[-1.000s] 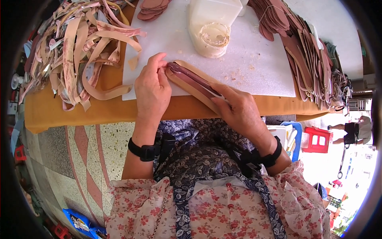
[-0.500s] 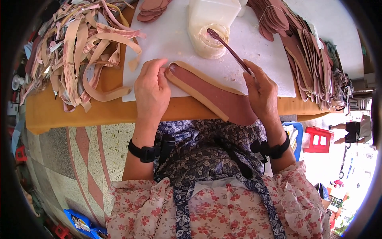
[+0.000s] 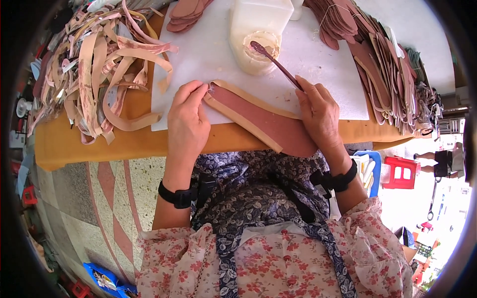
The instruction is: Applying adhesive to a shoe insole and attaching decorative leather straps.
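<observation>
Fingers (image 3: 306,85) of the right hand (image 3: 323,115) grip a dark stick (image 3: 281,69) (left hand (image 3: 187,119) pinches an insole (image 3: 261,115)).

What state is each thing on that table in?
Boxy white plastic container: open, crusted round its mouth.
Thin dark-red stick: held by the right hand, tip at the opening.
Brown, tan-edged sole-shaped piece: spread out, narrow end at the left hand.
Long tan-and-pink strips: tangled, heaped.
Upper-right brown sole-shaped stack: banded together.

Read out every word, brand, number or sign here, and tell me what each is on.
No readable text: I find none on the white container, the insole-shaped piece or the dark stick.
Background items at the far left and right are too small or blurred to tell.
</observation>
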Demonstrator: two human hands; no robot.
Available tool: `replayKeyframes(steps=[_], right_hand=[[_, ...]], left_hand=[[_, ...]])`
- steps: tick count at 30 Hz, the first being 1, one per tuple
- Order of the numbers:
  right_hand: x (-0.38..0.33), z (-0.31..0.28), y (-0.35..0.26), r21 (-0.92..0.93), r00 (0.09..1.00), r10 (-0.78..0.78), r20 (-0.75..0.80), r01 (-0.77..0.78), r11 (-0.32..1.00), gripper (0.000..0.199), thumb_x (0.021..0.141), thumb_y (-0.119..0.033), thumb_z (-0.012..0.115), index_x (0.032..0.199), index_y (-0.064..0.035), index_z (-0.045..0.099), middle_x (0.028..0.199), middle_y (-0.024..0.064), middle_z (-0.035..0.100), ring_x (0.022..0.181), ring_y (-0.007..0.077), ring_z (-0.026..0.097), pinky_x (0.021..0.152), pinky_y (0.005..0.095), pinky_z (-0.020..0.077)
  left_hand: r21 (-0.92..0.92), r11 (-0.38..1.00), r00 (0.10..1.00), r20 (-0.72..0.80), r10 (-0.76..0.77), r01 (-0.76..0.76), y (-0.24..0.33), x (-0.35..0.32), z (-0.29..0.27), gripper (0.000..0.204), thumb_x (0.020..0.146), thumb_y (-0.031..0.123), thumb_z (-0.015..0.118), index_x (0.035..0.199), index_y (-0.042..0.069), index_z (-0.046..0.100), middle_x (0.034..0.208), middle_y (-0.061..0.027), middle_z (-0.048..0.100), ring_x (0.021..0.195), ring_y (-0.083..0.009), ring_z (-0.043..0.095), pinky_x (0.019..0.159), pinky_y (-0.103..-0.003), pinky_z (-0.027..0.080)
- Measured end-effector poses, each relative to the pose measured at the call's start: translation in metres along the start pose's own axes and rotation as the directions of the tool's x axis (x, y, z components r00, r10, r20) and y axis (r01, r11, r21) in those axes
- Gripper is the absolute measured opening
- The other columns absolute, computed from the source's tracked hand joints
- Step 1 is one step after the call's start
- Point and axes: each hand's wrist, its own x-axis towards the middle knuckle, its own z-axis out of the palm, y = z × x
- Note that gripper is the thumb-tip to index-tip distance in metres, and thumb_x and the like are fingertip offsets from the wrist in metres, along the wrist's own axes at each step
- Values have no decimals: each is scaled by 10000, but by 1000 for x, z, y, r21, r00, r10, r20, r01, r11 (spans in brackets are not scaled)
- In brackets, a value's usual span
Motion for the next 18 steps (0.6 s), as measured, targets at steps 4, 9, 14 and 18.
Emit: replayKeyframes(steps=[4, 9, 14, 18], right_hand=[[2, 1, 2, 0, 1000, -16, -6, 16, 1000, 263, 878, -159, 648, 1131, -87, 664, 819, 99, 595, 796, 291, 606, 706, 388, 502], [2, 0, 0, 145, 1000, -7, -20, 10, 989, 244, 871, -116, 654, 1107, -59, 667, 806, 119, 580, 755, 305, 590, 683, 389, 486], [1, -6, 1, 216, 1000, 17, 5, -18, 976, 256, 882, -94, 645, 1131, -31, 657, 795, 134, 561, 694, 279, 563, 659, 357, 470], [0, -8, 1, 273, 995, 87, 51, -98, 957, 250, 903, -90, 614, 1139, -17, 650, 797, 128, 554, 687, 231, 550, 654, 324, 460]], left_hand=[[25, 999, 999, 12, 45, -45, 3, 1, 2, 311, 818, -105, 523, 1109, -78, 627, 1137, -162, 611, 1037, -334, 594, 901, -388, 497], [45, 999, 997, 74, 22, -25, 5, -2, -7, 398, 803, -121, 483, 1172, -49, 616, 1224, -165, 589, 1132, -330, 559, 978, -375, 448], [35, 996, 996, 31, 85, -86, 2, -1, -1, 429, 758, -148, 492, 1158, -62, 620, 1170, -181, 596, 1077, -341, 564, 956, -386, 455], [15, 996, 996, 10, 85, -86, 4, -4, -5, 431, 746, -157, 512, 1151, -59, 625, 1144, -181, 598, 1055, -341, 566, 931, -389, 467]])
